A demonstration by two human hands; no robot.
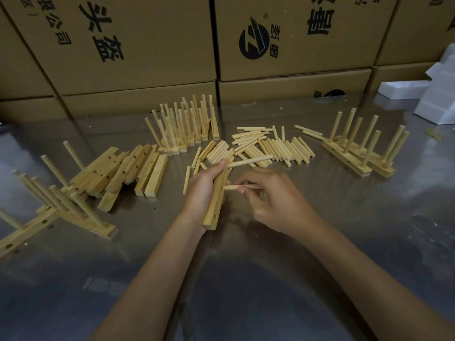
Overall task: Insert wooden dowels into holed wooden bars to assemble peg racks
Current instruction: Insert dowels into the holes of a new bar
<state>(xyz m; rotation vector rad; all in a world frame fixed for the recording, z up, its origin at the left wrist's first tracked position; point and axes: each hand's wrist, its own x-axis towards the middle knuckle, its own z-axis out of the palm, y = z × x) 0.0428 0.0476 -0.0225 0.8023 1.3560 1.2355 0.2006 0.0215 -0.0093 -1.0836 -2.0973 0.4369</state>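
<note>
My left hand [203, 190] grips a holed wooden bar [213, 212] that slants toward me over the steel table. One dowel [248, 162] sticks out of the bar's far end, pointing right. My right hand [273, 200] pinches a second dowel [231, 187] with its tip at a middle hole of the bar. An open hole shows near the bar's near end.
Loose dowels [268, 146] lie just beyond my hands. Bare holed bars [138, 168] are heaped at the left. Finished peg racks stand at the back [189, 129], right [362, 148] and near left [61, 207]. Cardboard boxes [283, 45] wall the back; white foam [438, 99] is far right.
</note>
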